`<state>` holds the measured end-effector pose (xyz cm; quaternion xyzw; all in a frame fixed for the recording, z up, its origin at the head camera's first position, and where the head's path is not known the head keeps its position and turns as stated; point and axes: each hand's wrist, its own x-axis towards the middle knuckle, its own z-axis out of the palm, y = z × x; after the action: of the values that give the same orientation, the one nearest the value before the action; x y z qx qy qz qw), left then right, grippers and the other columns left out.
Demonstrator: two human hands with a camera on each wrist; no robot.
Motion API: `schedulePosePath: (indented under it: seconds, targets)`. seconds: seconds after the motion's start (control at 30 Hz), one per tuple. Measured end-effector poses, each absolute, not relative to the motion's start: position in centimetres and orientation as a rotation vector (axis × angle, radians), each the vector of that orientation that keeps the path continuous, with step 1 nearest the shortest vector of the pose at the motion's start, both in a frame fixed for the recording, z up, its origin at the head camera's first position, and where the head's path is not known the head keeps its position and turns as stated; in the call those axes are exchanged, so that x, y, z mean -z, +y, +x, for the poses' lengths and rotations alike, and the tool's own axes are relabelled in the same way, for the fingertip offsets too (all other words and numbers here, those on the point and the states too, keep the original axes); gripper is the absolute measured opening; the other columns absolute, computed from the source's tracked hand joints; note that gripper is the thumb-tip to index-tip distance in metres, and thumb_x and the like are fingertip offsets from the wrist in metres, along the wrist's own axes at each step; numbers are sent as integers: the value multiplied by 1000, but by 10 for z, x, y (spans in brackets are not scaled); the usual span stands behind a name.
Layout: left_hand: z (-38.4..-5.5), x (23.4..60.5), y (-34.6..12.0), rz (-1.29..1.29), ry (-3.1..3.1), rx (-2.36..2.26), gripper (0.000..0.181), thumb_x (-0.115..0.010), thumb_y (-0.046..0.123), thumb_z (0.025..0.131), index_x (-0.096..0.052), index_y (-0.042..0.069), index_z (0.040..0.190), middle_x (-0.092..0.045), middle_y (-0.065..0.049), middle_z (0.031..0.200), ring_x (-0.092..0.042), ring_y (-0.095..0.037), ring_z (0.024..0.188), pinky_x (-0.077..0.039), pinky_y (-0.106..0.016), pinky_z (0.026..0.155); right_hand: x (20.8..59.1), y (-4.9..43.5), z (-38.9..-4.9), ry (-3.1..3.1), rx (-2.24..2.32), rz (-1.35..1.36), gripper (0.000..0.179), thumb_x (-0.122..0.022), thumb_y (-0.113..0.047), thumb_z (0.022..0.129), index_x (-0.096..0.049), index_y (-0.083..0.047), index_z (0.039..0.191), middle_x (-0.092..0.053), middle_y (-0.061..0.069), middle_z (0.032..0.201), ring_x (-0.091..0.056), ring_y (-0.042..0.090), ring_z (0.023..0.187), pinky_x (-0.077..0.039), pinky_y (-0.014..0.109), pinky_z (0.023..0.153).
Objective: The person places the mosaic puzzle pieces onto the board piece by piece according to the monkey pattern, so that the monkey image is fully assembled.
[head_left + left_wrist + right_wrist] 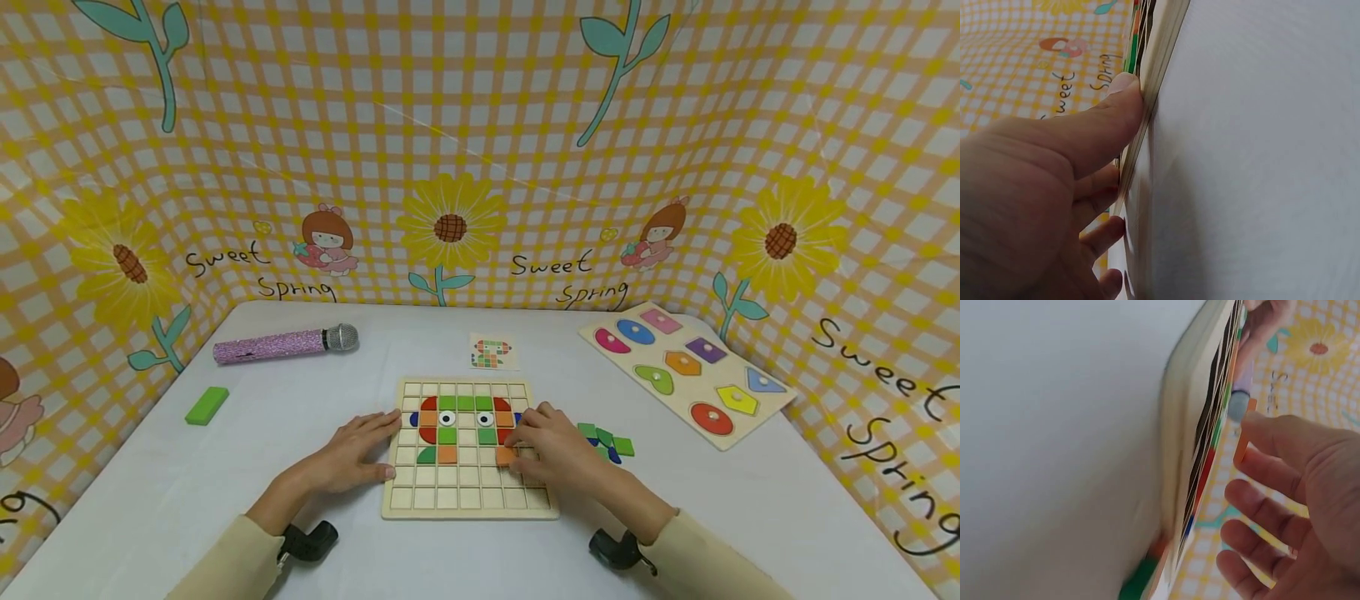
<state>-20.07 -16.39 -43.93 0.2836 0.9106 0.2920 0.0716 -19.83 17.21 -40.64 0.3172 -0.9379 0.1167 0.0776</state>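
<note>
A wooden grid board [468, 498] lies on the table, with red, green, orange and blue tiles and two eye tiles in its cells. Thumb and index finger of my right hand [558, 450] pinch an orange square tile [1244, 434]; in the right wrist view it is held off the board's surface. The other fingers of that hand are spread apart. My left hand [348, 450] rests at the board's left edge, its thumb [1124, 103] touching the rim and its fingers loosely extended along the side. A small pattern card [495, 352] lies behind the board.
Loose green and blue tiles [603, 442] lie right of the board, partly behind my right hand. A shape puzzle board [686, 375] is at the back right. A glittery purple microphone [281, 344] and a green block [207, 406] lie on the left. Patterned cloth walls enclose the table.
</note>
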Motion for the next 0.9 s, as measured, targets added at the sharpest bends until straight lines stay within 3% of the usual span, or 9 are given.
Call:
schedulePosePath:
  seconds: [0.23, 0.9]
  targets:
    - [-201, 438, -162, 849, 2727, -909, 72, -67, 27, 86, -34, -2, 144, -26, -16, 155, -25, -41, 139, -21, -63, 110, 409, 147, -200, -2768, -321, 987, 17, -75, -31, 77, -72, -20, 91, -62, -6, 93, -42, 11, 87, -39, 28, 75]
    - [-201, 439, -162, 873, 2684, -914, 72, -64, 28, 88, -32, -3, 144, -25, -17, 155, -24, -42, 139, -19, -65, 109, 412, 122, -205, -2849, -267, 951, 18, -75, -32, 79, -74, -19, 91, -61, -3, 95, -42, 15, 91, -38, 29, 74]
